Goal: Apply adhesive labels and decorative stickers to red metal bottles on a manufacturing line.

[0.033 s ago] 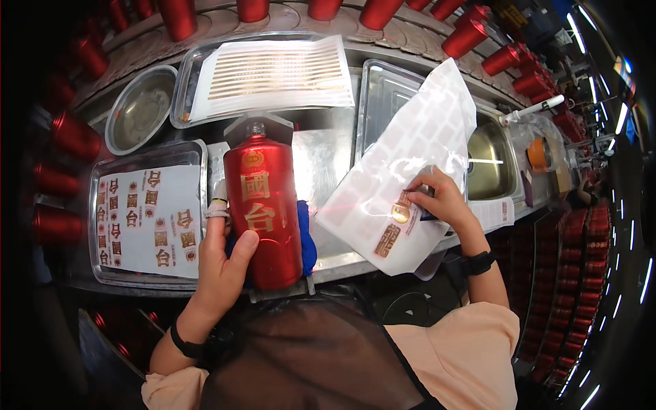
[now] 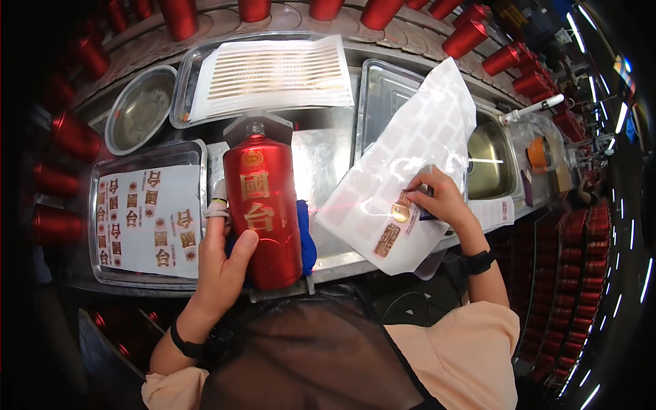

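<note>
A glossy red bottle (image 2: 273,236) with gold lettering and a bare threaded neck lies in a cradle, its neck toward the far side. My left hand (image 2: 222,263) is wrapped round its left side, thumb on the front; white tape covers a finger. A bunched blue cloth (image 2: 306,239) shows at the bottle's right. To the right, a white backing sheet (image 2: 403,150) slopes across the counter. Its near end bears a gold decal (image 2: 391,236). The fingertips of my right hand (image 2: 437,198) are pinched at the decal's upper end; part of the grip is hidden.
On the left, a metal tray (image 2: 96,225) holds a sheet of gold decals (image 2: 147,239). Behind are a round metal bowl (image 2: 140,109) and a tray with a gold-striped sheet (image 2: 273,78). A sink (image 2: 492,160) lies right. Red bottles (image 2: 468,37) line the conveyor (image 2: 225,20) beyond.
</note>
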{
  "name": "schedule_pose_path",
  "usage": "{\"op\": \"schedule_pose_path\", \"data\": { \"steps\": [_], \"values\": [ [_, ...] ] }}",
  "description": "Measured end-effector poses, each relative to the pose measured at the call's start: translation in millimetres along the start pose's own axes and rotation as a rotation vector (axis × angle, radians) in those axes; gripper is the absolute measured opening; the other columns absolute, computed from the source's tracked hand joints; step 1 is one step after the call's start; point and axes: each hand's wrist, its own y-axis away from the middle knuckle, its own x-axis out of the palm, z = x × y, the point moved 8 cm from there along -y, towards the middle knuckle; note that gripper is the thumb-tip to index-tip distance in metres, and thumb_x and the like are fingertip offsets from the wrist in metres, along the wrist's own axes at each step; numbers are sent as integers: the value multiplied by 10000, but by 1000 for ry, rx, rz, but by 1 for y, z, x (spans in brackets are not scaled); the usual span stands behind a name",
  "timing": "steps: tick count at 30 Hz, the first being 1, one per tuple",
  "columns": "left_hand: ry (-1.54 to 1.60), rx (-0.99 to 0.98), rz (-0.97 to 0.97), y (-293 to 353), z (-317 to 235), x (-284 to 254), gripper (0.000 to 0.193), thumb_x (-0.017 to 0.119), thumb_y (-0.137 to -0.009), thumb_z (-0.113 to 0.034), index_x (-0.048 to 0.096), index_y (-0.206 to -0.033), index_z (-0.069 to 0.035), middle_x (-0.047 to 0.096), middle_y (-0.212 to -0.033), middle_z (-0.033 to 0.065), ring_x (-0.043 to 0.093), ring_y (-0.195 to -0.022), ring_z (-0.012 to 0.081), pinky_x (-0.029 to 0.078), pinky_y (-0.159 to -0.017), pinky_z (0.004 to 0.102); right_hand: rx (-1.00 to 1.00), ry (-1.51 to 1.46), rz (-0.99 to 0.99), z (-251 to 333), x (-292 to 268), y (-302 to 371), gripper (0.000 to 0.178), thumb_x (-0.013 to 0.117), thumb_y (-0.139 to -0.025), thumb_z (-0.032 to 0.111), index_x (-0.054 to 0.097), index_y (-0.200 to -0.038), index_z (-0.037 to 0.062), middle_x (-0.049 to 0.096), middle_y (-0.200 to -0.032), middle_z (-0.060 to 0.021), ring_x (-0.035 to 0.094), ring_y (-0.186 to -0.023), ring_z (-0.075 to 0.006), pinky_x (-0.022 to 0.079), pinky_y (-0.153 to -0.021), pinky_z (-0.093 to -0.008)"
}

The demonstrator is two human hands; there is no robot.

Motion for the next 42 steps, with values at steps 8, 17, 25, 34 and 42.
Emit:
{"op": "schedule_pose_path", "data": {
  "steps": [8,17,25,34,42],
  "values": [
    [-4,-43,63,1,1,4,688,531,-1026,-279,232,-1563,31,589,-1304,145,575,-1169,166,439,-1029,318,88,32,65,3,3,2,202,728,-771,87,691,-967,51,658,-893,-114,607,-778,-252,480,-700,-359],
    [20,-33,44,0,0,4,634,547,-1021,-251,290,-1522,39,590,-1303,144,576,-1170,176,438,-1029,326,18,160,33,11,2,4,183,695,-799,127,719,-981,134,568,-844,-117,636,-771,-279,509,-703,-390],
    [62,-15,32,0,2,4,576,569,-1015,-219,351,-1486,30,589,-1300,135,571,-1175,182,436,-1028,330,56,239,-3,4,-2,1,117,705,-779,143,658,-868,84,591,-863,-116,640,-782,-319,510,-692,-402],
    [20,-24,29,2,1,3,534,575,-1018,-225,392,-1446,37,614,-1267,129,591,-1139,173,453,-1003,322,232,-38,55,-11,-8,4,175,719,-804,131,625,-893,14,610,-759,-92,520,-619,-177,453,-600,-303],
    [62,2,2,1,1,3,503,582,-1016,-248,433,-1403,37,631,-1227,123,595,-1127,175,458,-998,331,39,53,-35,1,-13,4,165,751,-806,154,674,-861,19,570,-722,-97,524,-668,-207,453,-649,-339]
  ]
}}
